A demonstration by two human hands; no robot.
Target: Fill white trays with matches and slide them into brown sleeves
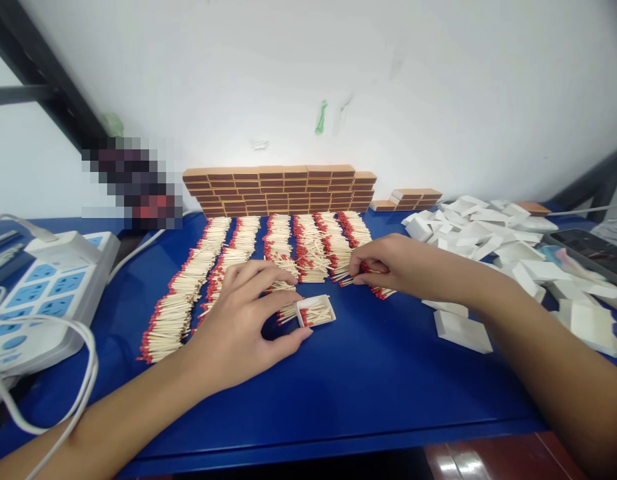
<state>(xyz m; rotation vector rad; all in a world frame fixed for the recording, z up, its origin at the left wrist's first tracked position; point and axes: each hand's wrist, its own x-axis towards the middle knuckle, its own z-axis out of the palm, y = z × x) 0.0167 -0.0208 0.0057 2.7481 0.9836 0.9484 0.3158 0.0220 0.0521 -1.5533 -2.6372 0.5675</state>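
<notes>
My left hand (243, 320) curls around a small white matchbox tray (316, 311) lying on the blue table (368, 380), thumb and fingertips touching its left end. The tray holds some red-tipped matches. My right hand (383, 265) is closed in a pinch on a small bunch of matches (371, 270) at the right end of the match rows. Several long rows of red-tipped matches (268, 257) lie across the table behind both hands.
A wall of stacked brown matchbox sleeves (278, 190) lines the back against the white wall. A heap of white inner trays (493, 240) lies at the right, with a phone (591, 253) beyond. A white power strip (43, 293) with cables sits at the left.
</notes>
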